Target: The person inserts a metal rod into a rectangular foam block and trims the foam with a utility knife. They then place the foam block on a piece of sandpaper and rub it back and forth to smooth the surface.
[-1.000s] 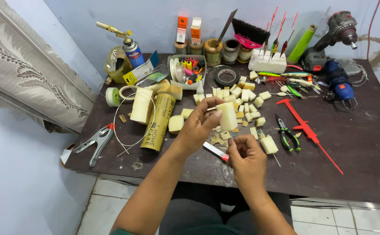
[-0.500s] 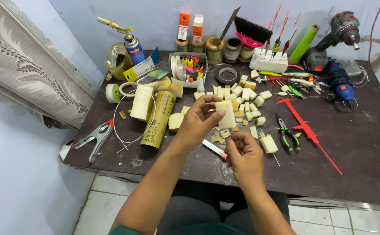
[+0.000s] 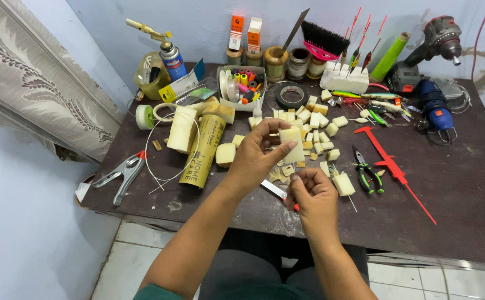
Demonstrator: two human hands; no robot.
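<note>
My left hand (image 3: 259, 158) holds a pale yellow foam block (image 3: 291, 143) upright between thumb and fingers, above the dark table (image 3: 448, 194). Just below it, my right hand (image 3: 312, 194) is curled shut, its fingertips close under the block; whether it pinches something thin I cannot tell. A small knife with a red handle (image 3: 278, 191) lies on the table under both hands, partly hidden by the right one. Several more cut foam pieces (image 3: 314, 119) lie scattered behind the hands.
A yellow cardboard tube (image 3: 200, 153), a white foam roll (image 3: 181, 129), a metal clamp (image 3: 121, 175) and white wire lie at left. Green-handled pliers (image 3: 367, 172) and a red caliper (image 3: 395, 169) lie at right. A gas torch (image 3: 167, 53), thread box (image 3: 241, 86), tape roll (image 3: 292, 95) and power tools (image 3: 431, 105) line the back.
The left hand has turned the foam block slightly and lowered it a little toward the right hand. The right hand stays curled just beneath it.
</note>
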